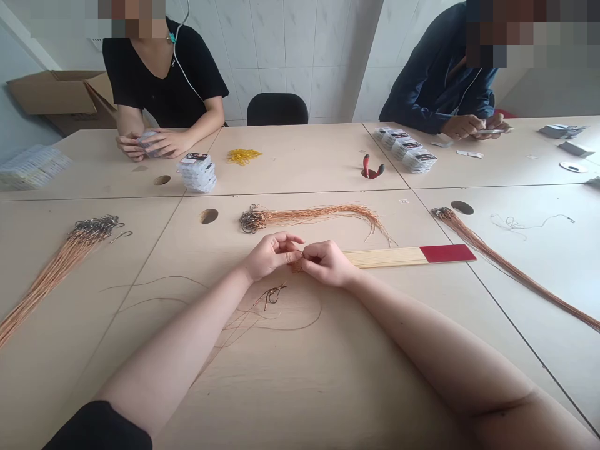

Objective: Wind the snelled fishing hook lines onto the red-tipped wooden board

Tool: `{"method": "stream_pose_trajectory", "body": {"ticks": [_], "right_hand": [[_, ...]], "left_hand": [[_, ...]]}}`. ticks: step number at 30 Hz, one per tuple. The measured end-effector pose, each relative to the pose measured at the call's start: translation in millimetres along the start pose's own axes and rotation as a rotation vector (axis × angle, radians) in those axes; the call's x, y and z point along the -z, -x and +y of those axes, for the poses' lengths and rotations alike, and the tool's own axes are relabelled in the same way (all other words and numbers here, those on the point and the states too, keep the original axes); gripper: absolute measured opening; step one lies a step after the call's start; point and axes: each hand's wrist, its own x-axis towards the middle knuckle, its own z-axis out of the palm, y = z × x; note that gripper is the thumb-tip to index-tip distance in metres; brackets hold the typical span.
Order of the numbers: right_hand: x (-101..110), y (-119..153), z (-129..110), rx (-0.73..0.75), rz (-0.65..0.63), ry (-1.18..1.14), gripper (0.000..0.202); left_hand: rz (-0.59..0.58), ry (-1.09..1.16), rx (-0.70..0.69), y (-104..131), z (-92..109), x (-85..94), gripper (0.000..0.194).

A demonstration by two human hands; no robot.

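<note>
My left hand (272,257) pinches at a small dark fishing hook (300,253) with its thumb and fingertips. Closed against it, my right hand (327,264) grips the same spot, and its fingers hide most of the hook. Under both hands lies a flat pale board (389,257) with a dark red end (447,253); orange line shows at its left end. Closer to me, a few loose hooks (272,296) with thin orange line rest by my left forearm. Just beyond my hands is a bundle of hooks (253,220) with long orange lines (323,214).
More hook bundles lie at left (94,230) and right (469,234). Red-handled pliers (370,167) stand in a table hole. Small packs (197,172) are stacked near yellow pieces (244,155). Across the table, two people (164,87) (434,81) handle small items.
</note>
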Motion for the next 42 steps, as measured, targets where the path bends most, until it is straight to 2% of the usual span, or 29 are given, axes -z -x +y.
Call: {"method": "stream_pose_trajectory", "body": {"ticks": [6, 19, 22, 28, 34, 42], "right_hand": [[4, -4, -2, -0.078, -0.082, -0.116, 0.022], [4, -7, -8, -0.153, -0.057, -0.011, 0.021], [6, -6, -10, -0.133, -0.052, -0.022, 0.023], [9, -4, -11, -0.072, -0.13, -0.024, 0.017], [5, -5, -2, 0.026, -0.095, 0.004, 0.012], [6, -5, 1, 0.037, -0.123, 0.008, 0.019]], "left_hand": [[0.032, -0.013, 0.022, -2, -1, -0.9, 0.032], [0.022, 0.088, -0.012, 1, 1, -0.3, 0.026], [0.034, 0.12, -0.007, 1, 1, 0.0, 0.027], [0.03, 0.146, -0.01, 1, 2, 0.4, 0.028], [0.054, 0.153, -0.041, 0, -1, 1.0, 0.028], [0.052, 0.151, -0.053, 0, 0, 1.1, 0.026]]}}
